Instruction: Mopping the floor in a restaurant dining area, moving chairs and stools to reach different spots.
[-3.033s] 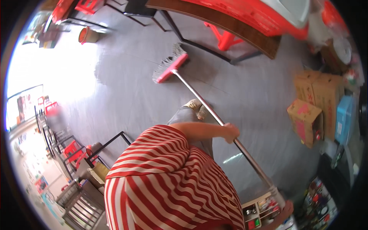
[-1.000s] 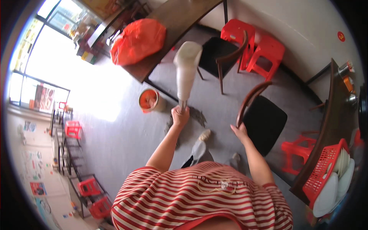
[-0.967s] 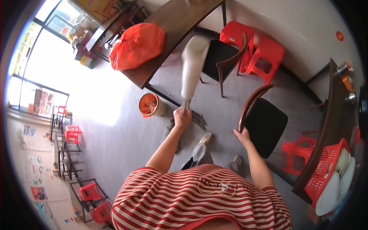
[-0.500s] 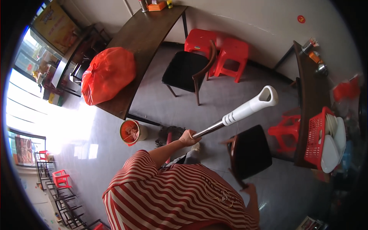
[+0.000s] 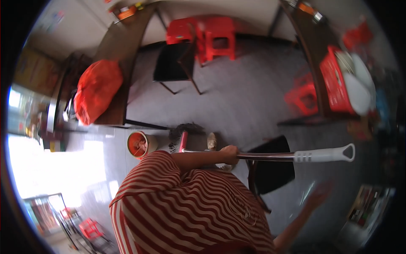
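Metal-poled mop (image 5: 266,157): left hand (image 5: 229,155) clamped mid-pole, likely for balance; white handle (image 5: 323,154) projecting free rightward; mop head (image 5: 183,141) on floor (image 5: 241,93) near bucket (image 5: 151,144). Right hand (image 5: 320,194): blurred, outstretched, empty, near chair (image 5: 275,180).

Free floor (image 5: 243,89) lies betw. the L table (image 5: 118,46) and R table (image 5: 308,38), limited at the back by red stools (image 5: 220,25) and a chair (image 5: 171,63). Nearer, the mop (image 5: 266,156) in the L hand (image 5: 230,155) bars the way fwd., its pole crossing above a 2nd chair (image 5: 272,175); the R hand (image 5: 320,194) has room around it, apart from both.
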`<control>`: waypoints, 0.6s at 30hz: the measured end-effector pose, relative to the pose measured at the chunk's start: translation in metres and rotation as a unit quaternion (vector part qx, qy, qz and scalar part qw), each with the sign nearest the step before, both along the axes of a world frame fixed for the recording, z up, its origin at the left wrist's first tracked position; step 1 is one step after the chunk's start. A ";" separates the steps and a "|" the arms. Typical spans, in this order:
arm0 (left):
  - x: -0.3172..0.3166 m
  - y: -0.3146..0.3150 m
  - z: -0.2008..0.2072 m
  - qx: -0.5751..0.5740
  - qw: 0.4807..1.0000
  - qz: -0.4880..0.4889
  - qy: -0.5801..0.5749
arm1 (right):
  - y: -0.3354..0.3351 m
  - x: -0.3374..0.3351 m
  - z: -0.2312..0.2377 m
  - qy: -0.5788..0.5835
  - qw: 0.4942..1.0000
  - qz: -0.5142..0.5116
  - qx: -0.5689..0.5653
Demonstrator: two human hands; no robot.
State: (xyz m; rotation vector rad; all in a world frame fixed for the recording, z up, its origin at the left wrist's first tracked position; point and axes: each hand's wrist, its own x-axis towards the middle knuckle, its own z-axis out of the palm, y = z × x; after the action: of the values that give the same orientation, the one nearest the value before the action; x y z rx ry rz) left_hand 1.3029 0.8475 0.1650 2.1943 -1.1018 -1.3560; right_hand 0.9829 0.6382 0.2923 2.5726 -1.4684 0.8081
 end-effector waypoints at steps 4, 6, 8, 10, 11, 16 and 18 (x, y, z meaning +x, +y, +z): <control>-0.057 -0.022 0.030 0.027 0.994 -0.100 0.027 | 0.010 0.068 0.189 -0.123 0.918 0.174 -0.335; -0.069 -0.033 0.029 -0.003 0.987 -0.159 0.033 | 0.010 0.073 0.214 0.190 0.918 0.132 -0.323; -0.074 -0.033 0.031 -0.014 0.987 -0.155 0.034 | -0.003 0.074 0.211 0.257 0.916 0.155 -0.267; -0.088 -0.058 0.057 -0.031 0.962 -0.271 0.012 | -0.010 0.042 0.237 0.304 0.941 -0.124 -0.082; -0.092 -0.069 0.078 -0.035 0.959 -0.282 0.011 | -0.028 0.010 0.244 0.246 0.955 -0.149 -0.069; -0.106 -0.112 0.103 -0.188 0.905 -0.360 0.125 | -0.057 -0.090 0.251 0.238 0.939 -0.248 -0.017; -0.106 -0.128 0.080 -0.186 0.897 -0.387 0.108 | -0.038 -0.100 0.229 0.314 0.911 -0.265 -0.045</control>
State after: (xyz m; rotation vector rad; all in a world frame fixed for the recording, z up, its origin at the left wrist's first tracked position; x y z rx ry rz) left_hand 1.1966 0.7199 0.2445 1.3181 -2.0560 -1.4442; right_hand 0.8830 0.6004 0.5212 1.9132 -1.6918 -0.0308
